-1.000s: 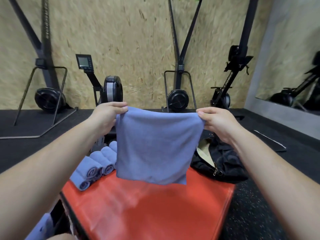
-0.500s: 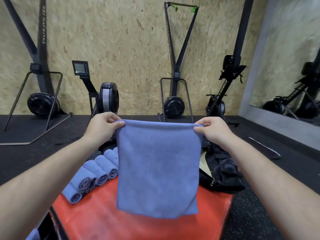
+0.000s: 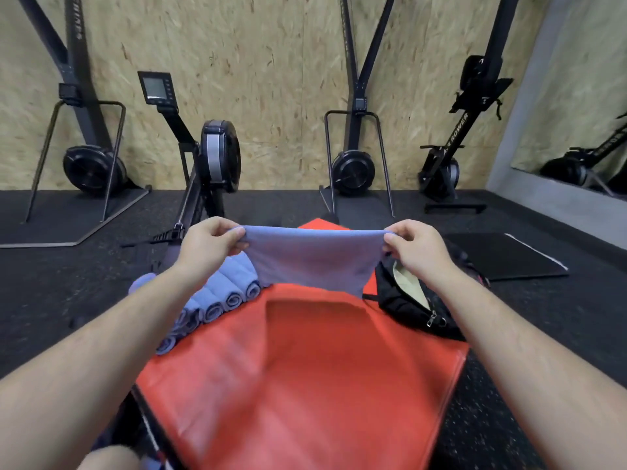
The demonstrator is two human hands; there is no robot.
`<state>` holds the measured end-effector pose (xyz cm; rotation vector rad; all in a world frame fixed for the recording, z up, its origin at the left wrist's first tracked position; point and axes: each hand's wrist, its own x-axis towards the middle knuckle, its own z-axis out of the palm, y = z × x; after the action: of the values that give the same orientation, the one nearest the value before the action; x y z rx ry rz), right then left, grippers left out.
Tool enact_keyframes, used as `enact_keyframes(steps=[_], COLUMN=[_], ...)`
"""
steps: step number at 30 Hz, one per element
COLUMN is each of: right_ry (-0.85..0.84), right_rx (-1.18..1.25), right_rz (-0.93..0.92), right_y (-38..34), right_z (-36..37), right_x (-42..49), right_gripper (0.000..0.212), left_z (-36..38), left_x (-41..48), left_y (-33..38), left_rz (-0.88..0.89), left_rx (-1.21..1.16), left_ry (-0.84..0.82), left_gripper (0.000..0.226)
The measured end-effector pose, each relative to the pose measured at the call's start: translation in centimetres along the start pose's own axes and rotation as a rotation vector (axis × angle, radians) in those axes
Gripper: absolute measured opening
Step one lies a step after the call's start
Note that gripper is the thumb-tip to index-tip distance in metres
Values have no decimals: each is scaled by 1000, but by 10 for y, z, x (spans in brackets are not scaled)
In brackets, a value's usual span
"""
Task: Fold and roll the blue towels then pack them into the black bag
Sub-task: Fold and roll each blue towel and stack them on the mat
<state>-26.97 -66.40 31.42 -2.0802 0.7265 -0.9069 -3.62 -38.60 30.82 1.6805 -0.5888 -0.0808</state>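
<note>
Towel (image 3: 312, 262) held up; far machine (image 3: 458, 135) reads "ROWER".

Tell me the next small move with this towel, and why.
Probably lower the blue towel flat onto the red mat. The left hand and right hand each pinch a top corner, the cloth is held spread above the bare mat, and it needs a surface for folding. Rolled towels lie at the left, clear of that spot.
</note>
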Motion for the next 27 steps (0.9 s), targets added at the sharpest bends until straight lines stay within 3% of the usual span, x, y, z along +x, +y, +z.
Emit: enact_keyframes(steps=[8,13,17,20,22,24,27], right_ry=[-198,-242,-278,-287,-321,-365,-423], right_rx=[-186,-177,-347,-512,-549,-601,-602], right_rz=[109,231,154,27,-53,-103,-71], right_y=[118,153,157,146,136,128,123], right_z=[53,68,69,85,101,117,126], right_x=[-132,-186,-194,-193,-190,-186,-184], right_gripper=[12,9,22,14,16,18,16], left_z=[16,22,17,28,44,55,58], left_x=[-113,-167,-167,-162,-161,-159,-157], left_y=[-135,-182,-191,-192,-187,-184,-186], left_rz=[-227,-339,-205,6,93,117,99], left_rx=[10,158,510,720,796,845,858], left_ry=[-27,-8,-91,-200,-293,-341,-349], left_gripper=[11,21,37,20,10,15,14])
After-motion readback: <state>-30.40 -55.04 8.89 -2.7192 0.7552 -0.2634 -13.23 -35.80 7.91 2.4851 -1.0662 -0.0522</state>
